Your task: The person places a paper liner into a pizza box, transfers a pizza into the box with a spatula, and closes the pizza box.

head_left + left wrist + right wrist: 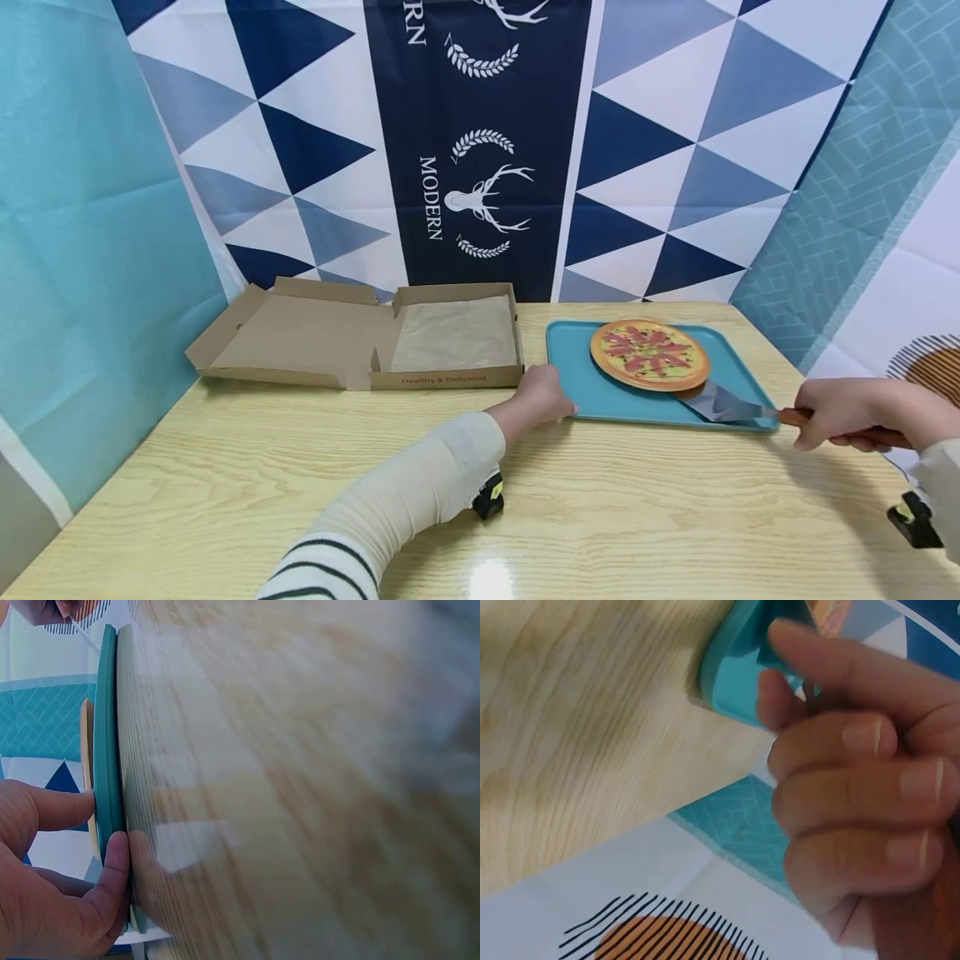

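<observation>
- Pizza, in the head view: lies on the tray, ahead and to the right of the left hand, ahead and to the left of the right hand; looks nearer the left; being round, has no long axis.
- Also in the head view: spatula gripped by the right hand, slanting left and away to the pizza's near-right rim; cannot tell how far beneath.
- Further left there: box on the table, lid folded back leftward, lined with paper.
- Left wrist view: tray's edge pinched by the left hand, thumb above, fingertip below; pizza's rim just showing over it.
- Right wrist view: fingers curled round the spatula's handle, just beside the tray's corner.
</observation>
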Motion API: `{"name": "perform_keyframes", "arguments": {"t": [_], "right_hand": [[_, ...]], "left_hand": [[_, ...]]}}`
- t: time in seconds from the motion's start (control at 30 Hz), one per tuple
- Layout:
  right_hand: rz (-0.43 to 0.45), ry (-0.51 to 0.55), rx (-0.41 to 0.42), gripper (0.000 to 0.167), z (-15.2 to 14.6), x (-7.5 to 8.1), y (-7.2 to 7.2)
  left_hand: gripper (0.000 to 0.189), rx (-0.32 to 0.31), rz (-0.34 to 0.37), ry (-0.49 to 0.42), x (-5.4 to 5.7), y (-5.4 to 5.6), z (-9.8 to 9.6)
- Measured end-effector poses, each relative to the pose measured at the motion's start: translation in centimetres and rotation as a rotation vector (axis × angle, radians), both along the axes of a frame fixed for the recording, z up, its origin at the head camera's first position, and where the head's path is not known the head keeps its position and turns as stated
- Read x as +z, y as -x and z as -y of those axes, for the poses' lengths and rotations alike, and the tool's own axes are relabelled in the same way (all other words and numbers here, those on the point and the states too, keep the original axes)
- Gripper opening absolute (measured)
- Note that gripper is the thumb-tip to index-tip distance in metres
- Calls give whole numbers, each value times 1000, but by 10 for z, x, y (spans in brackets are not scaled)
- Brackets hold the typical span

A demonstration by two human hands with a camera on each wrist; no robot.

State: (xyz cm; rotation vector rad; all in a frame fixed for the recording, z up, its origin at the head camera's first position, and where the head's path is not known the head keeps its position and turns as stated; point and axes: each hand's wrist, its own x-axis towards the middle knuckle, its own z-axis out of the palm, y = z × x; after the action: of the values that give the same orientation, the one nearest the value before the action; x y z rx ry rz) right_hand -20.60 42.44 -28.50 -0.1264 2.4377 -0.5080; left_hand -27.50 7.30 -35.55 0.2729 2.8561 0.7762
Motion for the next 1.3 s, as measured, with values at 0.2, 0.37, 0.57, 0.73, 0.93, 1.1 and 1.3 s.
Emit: {"name": "perform_keyframes", "arguments": {"t": [0.2, 0.37, 0.57, 0.73, 0.93, 1.1, 1.3], "right_hand": [[212, 134, -100, 19, -13, 6, -8], [225, 197, -151, 23, -16, 3, -12], [154, 163, -177, 20, -6, -5, -13], [132, 111, -170, 39, 0, -6, -13], [125, 150, -167, 39, 7, -7, -12], [97, 171, -166, 22, 17, -5, -11], [57, 49, -110, 27, 30, -2, -6]], "left_hand": [[43, -16, 2, 7, -1, 0, -1], [48, 0, -1, 15, 0, 1, 0], [53, 0, 2, -5, 1, 0, -1], [52, 10, 13, 1, 2, -1, -1], [59, 6, 12, -4, 3, -3, 1], [61, 15, 21, -36, 2, -3, 2], [62, 25, 25, -57, 1, -3, 1]]}}
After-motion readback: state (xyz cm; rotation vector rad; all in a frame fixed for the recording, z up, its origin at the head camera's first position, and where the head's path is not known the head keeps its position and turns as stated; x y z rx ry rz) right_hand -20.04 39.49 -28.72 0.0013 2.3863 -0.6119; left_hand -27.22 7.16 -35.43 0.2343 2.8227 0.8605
